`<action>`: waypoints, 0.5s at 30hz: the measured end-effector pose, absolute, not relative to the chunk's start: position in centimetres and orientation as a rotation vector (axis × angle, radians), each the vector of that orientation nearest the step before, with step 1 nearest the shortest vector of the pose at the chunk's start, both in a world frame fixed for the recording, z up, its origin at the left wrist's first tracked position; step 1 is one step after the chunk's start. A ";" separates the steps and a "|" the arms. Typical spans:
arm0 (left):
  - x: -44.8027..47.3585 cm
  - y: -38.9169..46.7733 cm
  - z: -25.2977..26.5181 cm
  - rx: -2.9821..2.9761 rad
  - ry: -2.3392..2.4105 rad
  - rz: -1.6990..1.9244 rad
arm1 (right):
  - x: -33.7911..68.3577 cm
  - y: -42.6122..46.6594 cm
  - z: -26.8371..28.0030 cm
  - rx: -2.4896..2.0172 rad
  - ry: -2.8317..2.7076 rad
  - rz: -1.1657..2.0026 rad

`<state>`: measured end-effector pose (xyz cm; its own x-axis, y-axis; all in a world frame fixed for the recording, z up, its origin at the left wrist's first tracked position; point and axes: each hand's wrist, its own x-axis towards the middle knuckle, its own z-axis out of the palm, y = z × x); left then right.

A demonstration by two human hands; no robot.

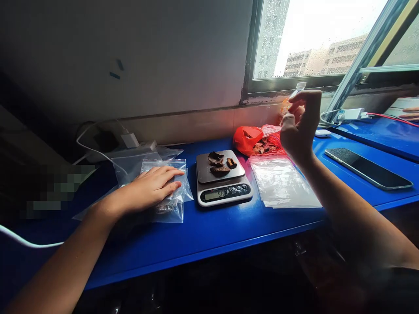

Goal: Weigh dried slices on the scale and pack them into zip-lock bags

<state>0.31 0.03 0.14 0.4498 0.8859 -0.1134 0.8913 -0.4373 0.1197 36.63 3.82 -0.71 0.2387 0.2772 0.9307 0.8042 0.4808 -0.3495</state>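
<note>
My left hand [152, 185] lies palm down, fingers stretched out, on clear zip bags [175, 209]; something dark shows in the bag beneath it. To its right stands a kitchen scale [204, 174] with several dark, curled dried pieces [218, 169] on its plate; the display seems to read 98, with any decimal point unclear. My right hand [299, 124] is raised in front of a red plastic bag [247, 139] of dried brown pieces [263, 146]. Its fingers are loosely bent, apart from the thumb, and nothing shows between them.
A stack of flat clear bags [283, 183] lies right of the scale, and a phone [368, 168] farther right. Behind my right hand stands a bottle [299, 86]. A white charger [130, 139] and cables are at the back left. Another person's hand [410, 114] shows at the right edge.
</note>
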 end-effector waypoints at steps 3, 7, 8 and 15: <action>0.2 0.0 0.1 2.514 1.580 -0.068 | 37.0 3.8 -0.5 -1.068 -1.282 -0.509; 0.3 0.0 0.1 2.498 1.600 -0.087 | 36.7 3.2 -0.2 -1.094 -1.251 -0.548; 0.3 0.1 0.0 2.498 1.601 -0.082 | 36.6 3.0 -0.1 -1.111 -1.253 -0.554; 0.2 0.0 0.0 2.512 1.591 -0.065 | 37.8 3.2 -0.3 -1.158 -1.401 -0.369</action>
<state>0.21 -0.03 0.05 0.4305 0.8938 -0.1257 0.9010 -0.4175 0.1174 37.76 3.21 -0.29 0.2187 0.4129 0.8841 0.7949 0.4502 -0.4068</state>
